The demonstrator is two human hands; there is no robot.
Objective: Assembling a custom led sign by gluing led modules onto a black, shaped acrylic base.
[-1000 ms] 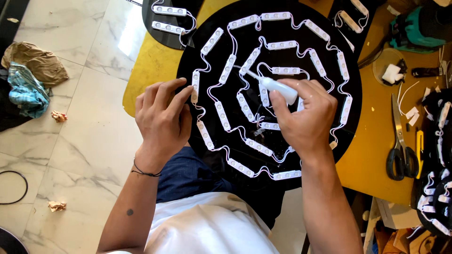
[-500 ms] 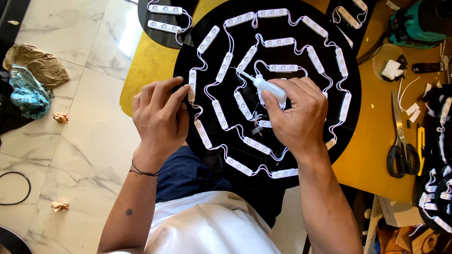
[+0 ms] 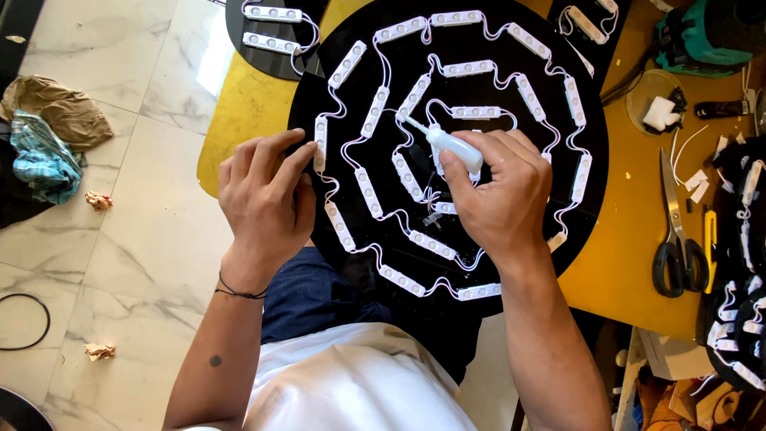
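Our right hand [image 3: 499,191] has its grip closed around a small white glue bottle [image 3: 448,145], thumb and fingers wrapped on the body, the thin nozzle pointing toward ten o'clock and hovering close over the wiring near the middle of the round black board [image 3: 594,136]. Our left hand [image 3: 267,195] is at the board's nine o'clock rim, its grip narrow: fingertips [image 3: 307,156] pinch or press one white light module [image 3: 321,142] against the board; we cannot tell whether it is lifted or flat.

Outward from both hands, the white modules run in rings joined by thin white wires [image 3: 363,243], spiralling from the centre to the rim. The board lies on a yellow desk [image 3: 630,263] and overhangs its near edge above our lap. A smaller black panel with two modules [image 3: 271,28] lies at eleven o'clock. At three o'clock on the desk are black-handled scissors [image 3: 677,239], a yellow knife [image 3: 710,239] and a shallow dish of white bits [image 3: 658,108]. On the marble floor [image 3: 120,239], at nine o'clock, is a heap of cloth [image 3: 48,136].

We judge the risks plain: a hard squeeze could flood glue onto wires or the lenses; with the board hanging past the desk edge, pressing at the rim could tip it; and glue could reach our fingertips holding the module.
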